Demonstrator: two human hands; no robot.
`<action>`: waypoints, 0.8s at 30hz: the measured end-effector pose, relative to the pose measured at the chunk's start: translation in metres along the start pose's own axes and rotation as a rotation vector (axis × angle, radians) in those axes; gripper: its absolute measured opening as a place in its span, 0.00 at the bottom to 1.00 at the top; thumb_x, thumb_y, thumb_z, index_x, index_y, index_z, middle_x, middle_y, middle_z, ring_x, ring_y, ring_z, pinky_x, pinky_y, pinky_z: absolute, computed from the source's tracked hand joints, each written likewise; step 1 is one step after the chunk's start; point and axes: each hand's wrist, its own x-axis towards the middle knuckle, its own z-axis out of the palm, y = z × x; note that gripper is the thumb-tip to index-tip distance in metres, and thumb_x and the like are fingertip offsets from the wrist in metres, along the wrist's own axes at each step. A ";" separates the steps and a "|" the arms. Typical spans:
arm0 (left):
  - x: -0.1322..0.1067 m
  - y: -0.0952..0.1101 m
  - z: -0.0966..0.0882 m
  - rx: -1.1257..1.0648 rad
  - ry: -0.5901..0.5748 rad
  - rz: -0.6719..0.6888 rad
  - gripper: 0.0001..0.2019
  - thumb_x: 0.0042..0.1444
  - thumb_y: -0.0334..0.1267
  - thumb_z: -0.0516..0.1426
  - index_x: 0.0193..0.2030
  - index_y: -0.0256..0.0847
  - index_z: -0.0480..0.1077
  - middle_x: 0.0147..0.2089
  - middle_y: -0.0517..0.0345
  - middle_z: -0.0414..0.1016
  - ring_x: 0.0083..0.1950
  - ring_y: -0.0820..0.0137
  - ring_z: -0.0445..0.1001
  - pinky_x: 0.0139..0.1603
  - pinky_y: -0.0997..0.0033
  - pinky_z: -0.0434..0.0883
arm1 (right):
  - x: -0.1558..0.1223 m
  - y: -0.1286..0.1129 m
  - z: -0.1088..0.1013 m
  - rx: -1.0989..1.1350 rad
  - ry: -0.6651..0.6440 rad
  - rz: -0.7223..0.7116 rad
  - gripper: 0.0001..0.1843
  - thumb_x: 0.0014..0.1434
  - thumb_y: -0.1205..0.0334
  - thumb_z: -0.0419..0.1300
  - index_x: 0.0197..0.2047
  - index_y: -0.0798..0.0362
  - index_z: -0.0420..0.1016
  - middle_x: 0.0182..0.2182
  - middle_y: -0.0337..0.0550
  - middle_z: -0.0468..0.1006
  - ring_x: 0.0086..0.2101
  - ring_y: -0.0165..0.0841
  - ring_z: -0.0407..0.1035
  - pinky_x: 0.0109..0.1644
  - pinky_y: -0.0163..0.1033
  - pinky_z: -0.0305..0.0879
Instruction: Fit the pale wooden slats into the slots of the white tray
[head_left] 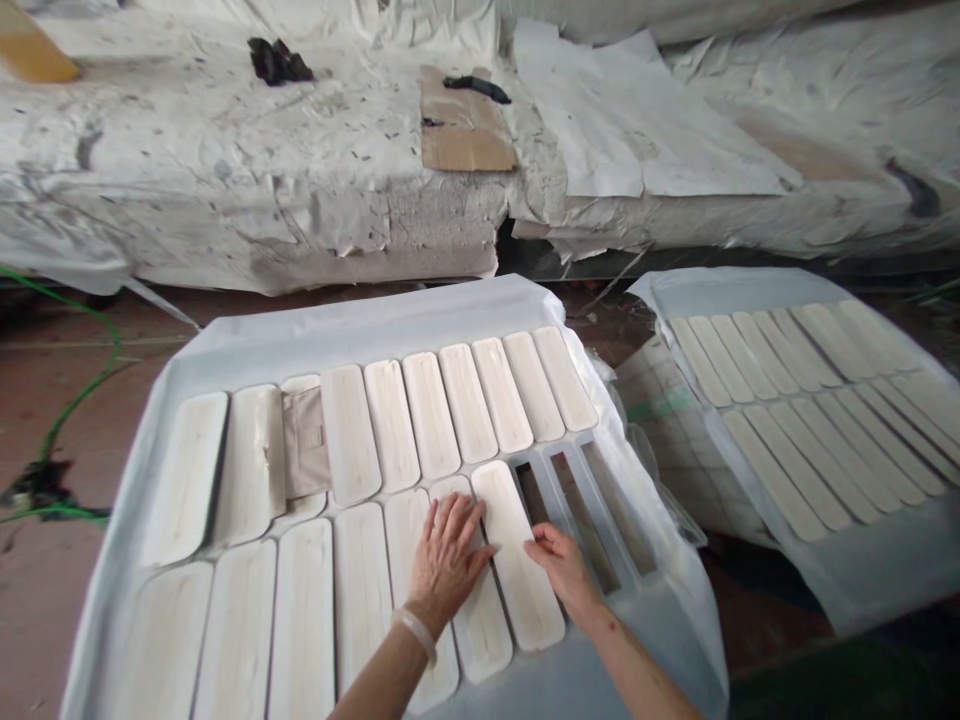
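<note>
A white board in front of me carries two rows of pale wooden slats with rounded ends. My left hand lies flat, fingers spread, on a slat in the near row. My right hand rests beside it, fingers curled against the right edge of the neighbouring slat, which sits slightly raised. To the right of that slat, three long slots in the board stand bare. A tan piece of paper lies over one slat in the far row.
A second white board with rows of narrower slats lies to the right. Behind is a long bench under crumpled, stained white sheeting, with cardboard and dark rags on it. A green cable runs across the reddish floor on the left.
</note>
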 end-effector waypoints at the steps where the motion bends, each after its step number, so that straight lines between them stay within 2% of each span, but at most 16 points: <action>1: 0.000 0.000 0.001 -0.002 -0.003 -0.003 0.29 0.64 0.54 0.53 0.68 0.43 0.59 0.65 0.52 0.67 0.68 0.55 0.60 0.71 0.47 0.55 | 0.000 0.000 0.000 -0.004 0.001 -0.003 0.11 0.52 0.53 0.64 0.33 0.51 0.72 0.24 0.35 0.79 0.26 0.33 0.70 0.31 0.36 0.62; 12: 0.000 0.000 0.003 -0.035 -0.031 -0.014 0.29 0.64 0.52 0.53 0.69 0.43 0.59 0.66 0.51 0.66 0.69 0.56 0.59 0.71 0.48 0.54 | 0.004 -0.005 -0.001 -0.079 -0.001 -0.031 0.09 0.52 0.53 0.63 0.30 0.50 0.72 0.22 0.33 0.76 0.25 0.32 0.69 0.30 0.35 0.61; 18: -0.002 -0.001 0.004 -0.044 -0.013 -0.001 0.30 0.64 0.53 0.53 0.68 0.42 0.59 0.66 0.50 0.66 0.69 0.56 0.59 0.71 0.49 0.54 | 0.004 0.001 -0.002 -0.079 0.002 -0.056 0.07 0.53 0.56 0.62 0.32 0.51 0.73 0.24 0.33 0.75 0.26 0.31 0.68 0.32 0.35 0.60; 24: -0.001 0.000 0.006 -0.048 -0.029 -0.011 0.30 0.64 0.52 0.54 0.68 0.41 0.59 0.66 0.49 0.66 0.70 0.54 0.58 0.71 0.48 0.54 | 0.006 0.006 -0.002 -0.145 0.014 -0.072 0.08 0.54 0.56 0.60 0.31 0.51 0.71 0.22 0.32 0.73 0.25 0.30 0.65 0.29 0.35 0.56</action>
